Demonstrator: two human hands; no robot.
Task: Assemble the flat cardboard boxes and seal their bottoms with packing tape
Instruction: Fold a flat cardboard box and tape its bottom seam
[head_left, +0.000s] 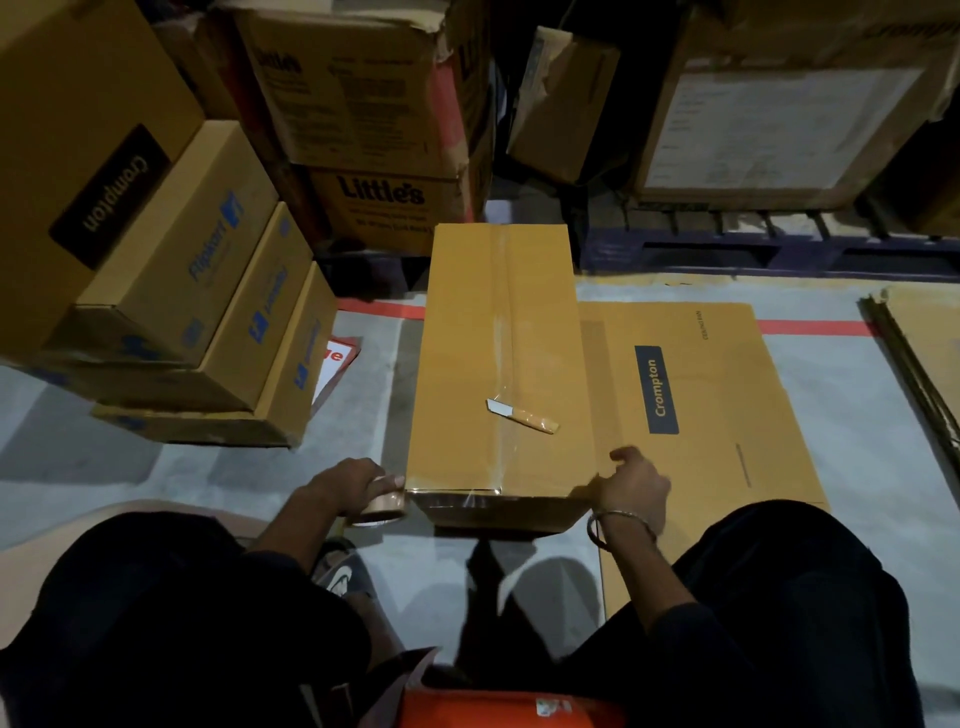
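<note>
An assembled cardboard box (467, 364) stands on the floor in front of me, flaps closed on its upward face. A strip of clear tape (503, 364) runs along the centre seam and over the near edge. A small cutter (524, 415) with an orange handle lies on the box near the seam. My left hand (348, 486) grips a roll of packing tape (379, 508) just left of the box's near corner. My right hand (636, 486) holds the box's near right corner. A flat Crompton carton (727, 405) lies under and to the right of the box.
Stacked assembled boxes (208, 322) stand to the left. Little's cartons (374, 208) and other large cartons on a dark pallet (779, 254) fill the back. More flat cardboard (924, 364) lies at the far right. A red floor line (810, 327) crosses behind. My knees frame the bottom.
</note>
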